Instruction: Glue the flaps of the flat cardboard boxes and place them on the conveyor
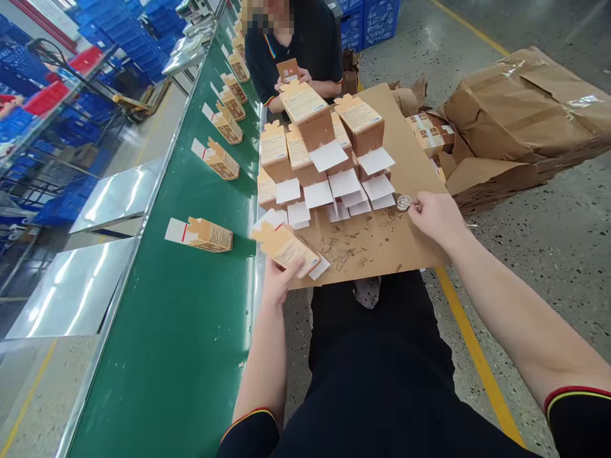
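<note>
My left hand (279, 280) is closed around a flattened-looking tan carton (289, 248) with white flaps, over the near left corner of a cardboard-topped table (405, 248). At the table's right side, the fingers of my right hand (435, 216) are pinched at the edge of a small round, clear and whitish object (403, 202), possibly a tape roll. Between and beyond my hands stands a stack of opened tan cartons (305, 111), their white flaps pointing toward me. Small brown scraps (351, 248) lie on the cardboard near the stack.
On the left runs a green conveyor belt (191, 318) with a row of upright cartons (210, 234). Across the table a person (296, 44) holds a brown carton. A large paper-wrapped bundle (525, 114) sits at the right; blue crates (367, 25) stand behind.
</note>
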`<state>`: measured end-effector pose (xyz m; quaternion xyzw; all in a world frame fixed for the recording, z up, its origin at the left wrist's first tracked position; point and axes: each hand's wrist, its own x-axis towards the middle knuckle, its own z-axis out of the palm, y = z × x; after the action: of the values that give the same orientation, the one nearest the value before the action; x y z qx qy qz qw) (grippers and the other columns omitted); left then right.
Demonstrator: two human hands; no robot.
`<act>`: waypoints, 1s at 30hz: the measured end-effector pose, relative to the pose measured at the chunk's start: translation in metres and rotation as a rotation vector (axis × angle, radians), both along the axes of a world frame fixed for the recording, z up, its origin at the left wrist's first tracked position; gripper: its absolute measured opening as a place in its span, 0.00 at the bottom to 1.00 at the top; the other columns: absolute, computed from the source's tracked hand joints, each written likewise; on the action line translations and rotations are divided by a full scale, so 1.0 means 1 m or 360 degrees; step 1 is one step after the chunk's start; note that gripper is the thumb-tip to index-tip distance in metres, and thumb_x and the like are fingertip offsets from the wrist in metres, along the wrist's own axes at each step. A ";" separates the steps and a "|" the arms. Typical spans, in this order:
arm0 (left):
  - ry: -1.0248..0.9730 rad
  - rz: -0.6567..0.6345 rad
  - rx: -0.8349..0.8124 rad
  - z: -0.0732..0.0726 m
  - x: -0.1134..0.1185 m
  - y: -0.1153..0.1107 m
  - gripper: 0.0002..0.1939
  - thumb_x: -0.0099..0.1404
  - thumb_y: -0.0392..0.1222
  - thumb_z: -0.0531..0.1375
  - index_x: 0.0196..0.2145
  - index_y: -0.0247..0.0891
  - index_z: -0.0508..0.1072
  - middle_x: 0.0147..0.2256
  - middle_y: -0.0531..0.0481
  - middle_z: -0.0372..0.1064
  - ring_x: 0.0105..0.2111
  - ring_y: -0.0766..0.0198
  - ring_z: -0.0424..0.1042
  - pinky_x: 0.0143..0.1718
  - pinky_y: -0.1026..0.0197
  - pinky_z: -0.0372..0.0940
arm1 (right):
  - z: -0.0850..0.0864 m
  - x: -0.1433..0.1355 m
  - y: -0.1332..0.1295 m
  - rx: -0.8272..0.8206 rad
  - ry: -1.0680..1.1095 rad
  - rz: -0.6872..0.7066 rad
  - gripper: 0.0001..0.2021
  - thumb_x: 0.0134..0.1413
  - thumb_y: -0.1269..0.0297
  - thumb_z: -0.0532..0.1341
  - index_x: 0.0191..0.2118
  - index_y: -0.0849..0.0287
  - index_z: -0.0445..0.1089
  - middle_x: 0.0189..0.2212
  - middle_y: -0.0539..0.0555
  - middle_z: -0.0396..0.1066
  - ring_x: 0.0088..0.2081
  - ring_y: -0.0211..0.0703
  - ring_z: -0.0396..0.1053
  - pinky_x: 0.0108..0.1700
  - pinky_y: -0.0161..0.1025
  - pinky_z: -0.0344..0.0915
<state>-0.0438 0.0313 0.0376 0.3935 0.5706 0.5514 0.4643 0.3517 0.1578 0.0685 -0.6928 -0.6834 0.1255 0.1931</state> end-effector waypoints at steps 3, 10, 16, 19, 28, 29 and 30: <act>0.0030 -0.0087 0.0003 -0.004 0.011 0.011 0.45 0.49 0.55 0.86 0.60 0.41 0.76 0.58 0.34 0.81 0.59 0.39 0.83 0.61 0.37 0.78 | 0.004 0.001 0.009 -0.0025 -0.0073 -0.0012 0.15 0.62 0.75 0.68 0.25 0.58 0.69 0.25 0.58 0.75 0.28 0.39 0.62 0.37 0.43 0.48; 0.0055 0.0050 -0.0057 -0.018 0.022 0.005 0.43 0.48 0.57 0.87 0.55 0.44 0.75 0.55 0.38 0.83 0.57 0.41 0.84 0.61 0.36 0.78 | -0.007 -0.010 -0.049 0.0266 0.0538 -0.0047 0.03 0.61 0.70 0.68 0.35 0.59 0.79 0.27 0.54 0.78 0.29 0.41 0.70 0.37 0.38 0.64; 0.0085 0.0082 -0.0036 -0.024 0.022 0.002 0.42 0.48 0.56 0.86 0.54 0.44 0.75 0.54 0.40 0.83 0.56 0.44 0.84 0.62 0.39 0.77 | -0.054 -0.109 -0.133 0.0181 0.0873 0.0669 0.11 0.70 0.66 0.60 0.33 0.55 0.75 0.24 0.49 0.73 0.25 0.38 0.68 0.31 0.36 0.64; 0.0112 0.0060 -0.0044 -0.022 0.020 0.003 0.42 0.48 0.55 0.86 0.55 0.43 0.74 0.54 0.40 0.82 0.56 0.45 0.84 0.62 0.40 0.77 | -0.072 -0.143 -0.141 0.0252 0.0669 0.0765 0.14 0.68 0.72 0.58 0.29 0.54 0.65 0.22 0.48 0.67 0.24 0.38 0.62 0.31 0.38 0.59; 0.0291 0.0080 0.0009 -0.027 0.032 -0.011 0.45 0.49 0.56 0.86 0.57 0.43 0.71 0.54 0.38 0.80 0.57 0.44 0.83 0.61 0.41 0.77 | -0.072 -0.141 -0.163 0.0300 0.0718 0.0916 0.15 0.71 0.74 0.57 0.29 0.53 0.61 0.22 0.47 0.63 0.24 0.38 0.60 0.32 0.38 0.58; 0.0348 0.0091 0.0021 -0.028 0.034 -0.014 0.45 0.49 0.56 0.86 0.57 0.43 0.70 0.54 0.38 0.79 0.57 0.44 0.82 0.61 0.41 0.77 | -0.070 -0.136 -0.166 0.0305 0.0764 0.0902 0.15 0.71 0.74 0.57 0.29 0.53 0.62 0.22 0.46 0.63 0.24 0.38 0.60 0.32 0.37 0.59; 0.0410 0.0110 0.0034 -0.028 0.036 -0.017 0.45 0.49 0.55 0.86 0.57 0.43 0.70 0.54 0.39 0.78 0.58 0.44 0.82 0.61 0.42 0.76 | -0.068 -0.130 -0.170 0.0311 0.0810 0.0887 0.16 0.71 0.74 0.58 0.29 0.53 0.62 0.22 0.46 0.63 0.24 0.38 0.60 0.32 0.37 0.60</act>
<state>-0.0075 0.0143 0.0092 0.4461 0.6327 0.5181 0.3637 0.2213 -0.0123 0.0006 -0.4056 -0.7844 0.2754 0.3801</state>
